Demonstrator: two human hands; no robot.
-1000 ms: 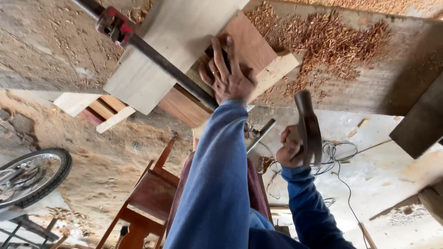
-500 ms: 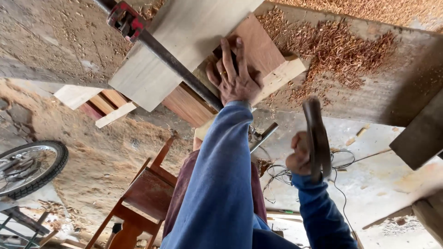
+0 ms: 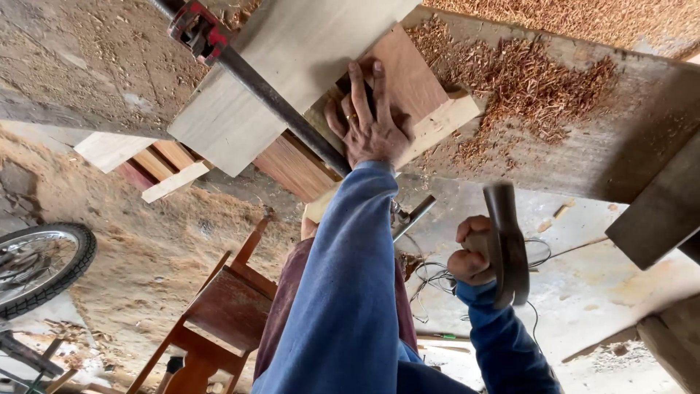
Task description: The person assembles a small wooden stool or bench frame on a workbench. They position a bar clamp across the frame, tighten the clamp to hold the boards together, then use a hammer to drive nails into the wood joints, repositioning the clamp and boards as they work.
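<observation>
Looking across the bench point(image 3: 605, 146), the biggest shift is in the view itself: the pale wide board point(image 3: 292, 66) and the bar clamp point(image 3: 270, 95) laid over it now sit slightly lower and more to the left than a second ago, while the boards themselves seem not to have moved. The right hand point(image 3: 474, 255) has dropped a little and drawn back — it is fisted around the handle of the hammer point(image 3: 507, 244), whose dark head is raised well apart from the wood, so I would judge a blow is being readied, not landed. The left hand point(image 3: 372, 124) has stayed pressed flat, fingers spread, on the reddish board point(image 3: 408, 73), with a small dark thing half hidden under the fingers; whether it pinches that thing I cannot tell.

Counted from large to small: one bench, one pale wide board, one reddish board on top, one light strip point(image 3: 445, 124) beside it, one bar clamp with a red head, one wooden chair point(image 3: 226, 306) on the floor below, one tyred wheel point(image 3: 44, 266) at the left edge, one hammer, two hands — and shavings point(image 3: 525, 80) beyond counting
</observation>
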